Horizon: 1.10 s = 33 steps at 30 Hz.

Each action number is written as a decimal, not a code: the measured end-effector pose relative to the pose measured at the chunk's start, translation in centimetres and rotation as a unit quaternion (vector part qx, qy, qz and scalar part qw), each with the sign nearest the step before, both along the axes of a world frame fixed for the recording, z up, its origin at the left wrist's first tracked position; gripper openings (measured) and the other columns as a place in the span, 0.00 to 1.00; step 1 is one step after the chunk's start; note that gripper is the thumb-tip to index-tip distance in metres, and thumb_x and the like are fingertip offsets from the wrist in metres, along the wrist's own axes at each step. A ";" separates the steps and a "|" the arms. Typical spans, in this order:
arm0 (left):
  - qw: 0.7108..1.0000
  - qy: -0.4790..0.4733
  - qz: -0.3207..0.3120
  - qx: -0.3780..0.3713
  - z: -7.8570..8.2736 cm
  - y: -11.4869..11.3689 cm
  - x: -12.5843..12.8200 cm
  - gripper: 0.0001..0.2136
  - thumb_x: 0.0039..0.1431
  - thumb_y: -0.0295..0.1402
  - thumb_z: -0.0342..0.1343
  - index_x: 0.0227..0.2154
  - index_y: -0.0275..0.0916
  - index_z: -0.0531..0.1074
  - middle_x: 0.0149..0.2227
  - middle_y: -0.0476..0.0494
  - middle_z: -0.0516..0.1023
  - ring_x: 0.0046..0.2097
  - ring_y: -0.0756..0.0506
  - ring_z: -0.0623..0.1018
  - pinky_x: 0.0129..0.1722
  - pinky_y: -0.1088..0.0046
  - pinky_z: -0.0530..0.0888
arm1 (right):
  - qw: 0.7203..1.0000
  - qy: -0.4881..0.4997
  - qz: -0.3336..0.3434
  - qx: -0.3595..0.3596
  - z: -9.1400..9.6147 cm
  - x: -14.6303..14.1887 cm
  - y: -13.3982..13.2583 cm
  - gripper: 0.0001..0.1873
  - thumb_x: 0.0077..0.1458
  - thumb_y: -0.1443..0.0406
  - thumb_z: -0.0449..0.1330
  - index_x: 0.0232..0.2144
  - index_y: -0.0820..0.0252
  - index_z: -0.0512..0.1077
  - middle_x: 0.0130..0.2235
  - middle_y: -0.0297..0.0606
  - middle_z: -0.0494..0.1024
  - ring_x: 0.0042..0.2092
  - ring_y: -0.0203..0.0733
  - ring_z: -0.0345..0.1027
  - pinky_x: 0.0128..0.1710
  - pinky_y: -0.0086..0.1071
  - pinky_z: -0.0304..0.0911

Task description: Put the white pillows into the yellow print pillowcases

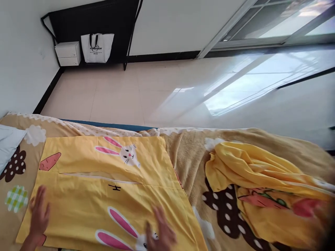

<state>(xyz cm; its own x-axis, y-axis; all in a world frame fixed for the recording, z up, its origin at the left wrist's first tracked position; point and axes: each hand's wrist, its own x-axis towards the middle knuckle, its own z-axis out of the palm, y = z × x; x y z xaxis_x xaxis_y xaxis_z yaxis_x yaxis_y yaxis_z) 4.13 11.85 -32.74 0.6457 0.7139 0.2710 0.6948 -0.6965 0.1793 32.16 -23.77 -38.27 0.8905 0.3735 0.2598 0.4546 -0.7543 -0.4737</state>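
Observation:
A yellow pillowcase (86,198) printed with rabbits and carrots lies spread out on the bed, with a long slit edged in white across its middle. At its left side, my left hand (39,214) rests on or just over the cloth, fingers stretched out and nothing in them. Near the lower rabbit print is my right hand (161,230), slightly blurred by motion, its fingers apart and holding nothing. Whether the right palm touches the cloth I cannot tell. Part of the lower rabbit's face is hidden by that hand.
A crumpled yellow cloth (251,167) with carrot prints lies to the right on the tan blanket (185,153). The corner of a pale pillow (10,139) shows at the left. Beyond the bed, a white bag (98,52) and a white box (67,54) stand by the wall.

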 end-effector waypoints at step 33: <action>0.996 0.057 0.062 0.021 -4.1 16.2 21.6 0.29 0.67 0.39 0.36 0.69 0.37 0.52 0.68 0.30 0.58 0.69 0.36 0.59 0.67 0.49 0.47 | 0.951 0.115 0.280 0.056 3.6 1.7 39.3 0.30 0.66 0.63 0.48 0.68 0.53 0.54 0.65 0.36 0.65 0.67 0.41 0.54 0.66 0.41 0.46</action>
